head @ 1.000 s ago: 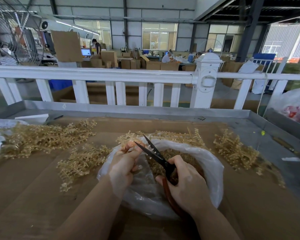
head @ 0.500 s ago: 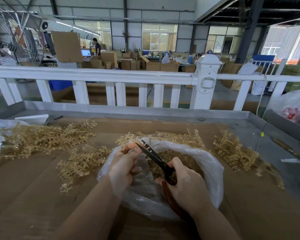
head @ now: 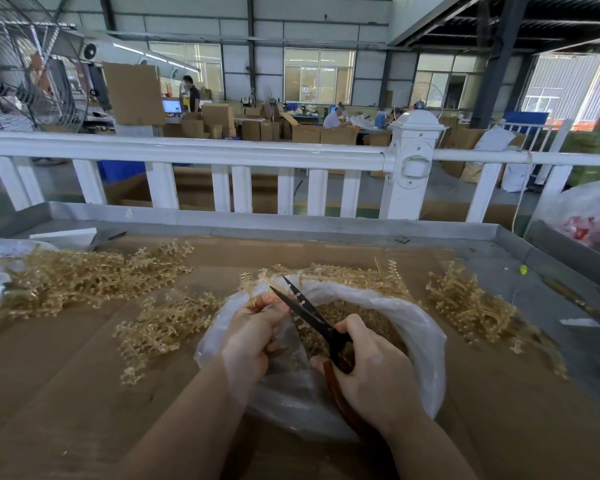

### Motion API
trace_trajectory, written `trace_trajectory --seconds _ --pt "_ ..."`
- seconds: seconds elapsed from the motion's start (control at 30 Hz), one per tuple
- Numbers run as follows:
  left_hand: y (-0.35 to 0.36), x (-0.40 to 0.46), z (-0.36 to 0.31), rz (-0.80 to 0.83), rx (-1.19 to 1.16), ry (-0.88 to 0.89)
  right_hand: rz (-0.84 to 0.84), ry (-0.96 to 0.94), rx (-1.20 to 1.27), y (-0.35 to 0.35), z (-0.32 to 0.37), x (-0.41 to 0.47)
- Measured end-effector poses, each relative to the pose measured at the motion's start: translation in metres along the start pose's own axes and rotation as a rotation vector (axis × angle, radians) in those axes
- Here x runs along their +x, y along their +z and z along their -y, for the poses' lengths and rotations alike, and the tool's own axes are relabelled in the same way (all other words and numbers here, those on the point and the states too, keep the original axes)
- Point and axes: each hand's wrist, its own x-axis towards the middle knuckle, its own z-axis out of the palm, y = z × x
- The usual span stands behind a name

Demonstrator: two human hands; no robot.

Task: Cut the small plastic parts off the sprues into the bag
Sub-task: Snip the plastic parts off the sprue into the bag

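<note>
The right hand (head: 371,370) grips the scissors (head: 314,318), blades parted over the open bag (head: 426,344). The left hand (head: 253,332) pinches a sprue (head: 257,284) at the bag's far-left rim. Loose sprue piles (head: 84,275) lie left and right.

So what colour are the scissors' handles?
Reddish-brown handles under black blades, gripped by the right hand; the head view shows them.

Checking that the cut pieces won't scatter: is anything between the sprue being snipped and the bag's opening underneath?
Nothing visible. The left hand holds the tan plastic sprue at the clear plastic bag's far-left rim, the black scissors in the right hand cross its open mouth, and only cut parts lie below.
</note>
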Motion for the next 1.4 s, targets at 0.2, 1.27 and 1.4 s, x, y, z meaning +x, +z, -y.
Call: trace_trajectory --seconds 0.2,1.27,1.4 --pt "0.0032 -0.0048 0.0027 -0.004 0.063 -0.006 0.018 0.026 0.052 0.0023 -0.0005 0.0005" --pt "0.0009 -0.0035 0.0016 0.027 0.040 -0.037 -0.009 0.000 -0.020 -0.0005 0.0011 -0.0001" --pt "0.0012 -0.0026 0.0035 0.040 0.097 -0.033 -0.010 0.015 0.004 0.0006 0.0015 -0.0003"
